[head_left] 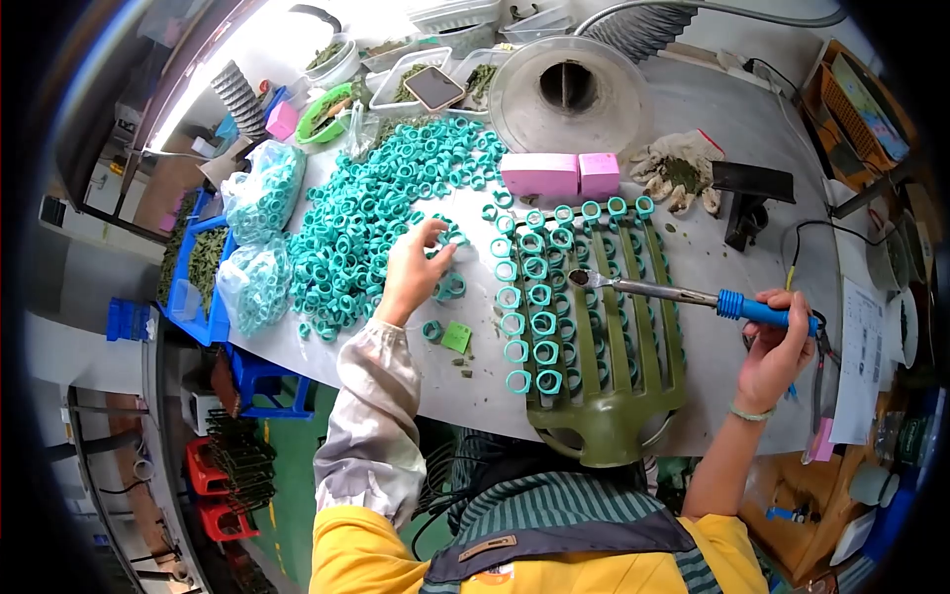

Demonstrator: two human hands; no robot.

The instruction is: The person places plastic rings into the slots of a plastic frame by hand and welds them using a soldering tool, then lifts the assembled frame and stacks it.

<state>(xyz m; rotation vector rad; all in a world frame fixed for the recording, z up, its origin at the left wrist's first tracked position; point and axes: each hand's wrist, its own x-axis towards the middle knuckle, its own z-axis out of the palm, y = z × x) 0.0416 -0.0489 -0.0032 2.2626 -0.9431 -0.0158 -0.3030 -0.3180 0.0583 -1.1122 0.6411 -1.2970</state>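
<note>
Reaching over the edge of the teal ring pile (pixel 346 233), the left hand (pixel 408 272) is spread, thumb apart from the fingers. The right hand (pixel 777 351) closes around the blue handle of an iron (pixel 673 292), its tip above the green rack (pixel 606 436) on the tabletop (pixel 717 396). Rings line the rack's left side. Pink blocks (pixel 539 176) crowd its far end, with a glove (pixel 681 168) and a black stand (pixel 749 188) nearby. A phone (pixel 434 88) rests on tubs beyond. Writing on the green note (pixel 456 337) and printed sheet (pixel 857 361) is too small to read.
</note>
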